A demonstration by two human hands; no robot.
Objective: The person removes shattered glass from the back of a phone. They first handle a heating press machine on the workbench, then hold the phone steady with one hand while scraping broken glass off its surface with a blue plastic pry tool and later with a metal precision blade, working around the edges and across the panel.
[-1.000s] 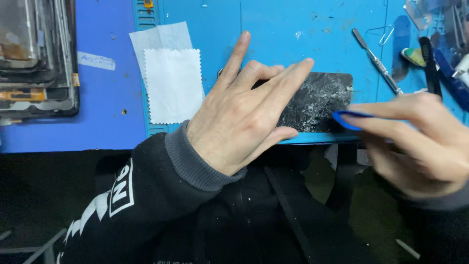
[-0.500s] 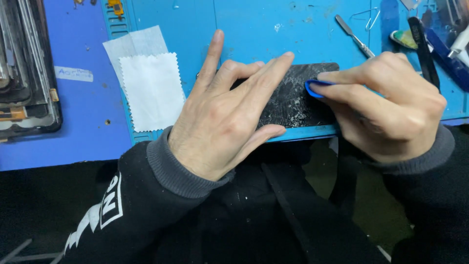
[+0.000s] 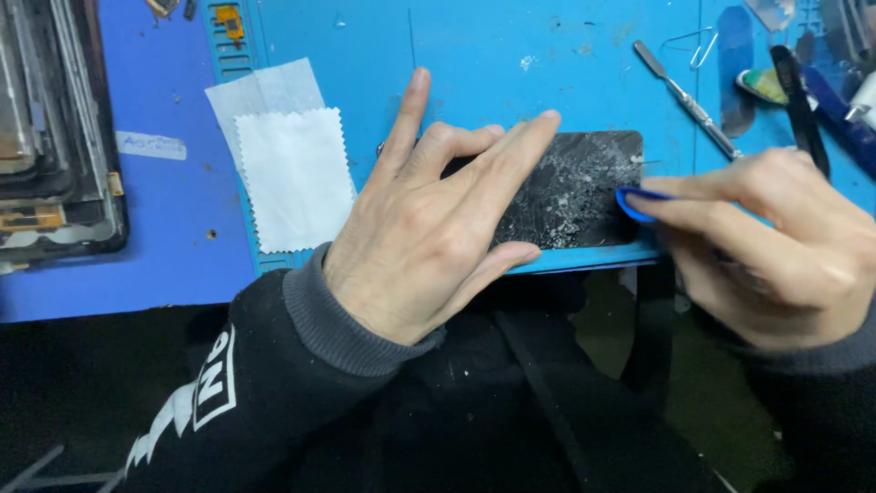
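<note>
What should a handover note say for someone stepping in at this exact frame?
Left hand: flat on the cracked phone, pinning it to the blue mat.
Right hand: pinches a blue pry pick whose tip meets the phone's right edge.
Nearby: white cloth to the left, metal spudger behind.
Done: phone held, pick at the edge.
Left: no opened gap shows yet.

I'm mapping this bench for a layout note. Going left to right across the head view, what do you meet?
Stack of dark phone frames → white cloth → left hand → cracked dark phone panel → blue pick → right hand.
</note>
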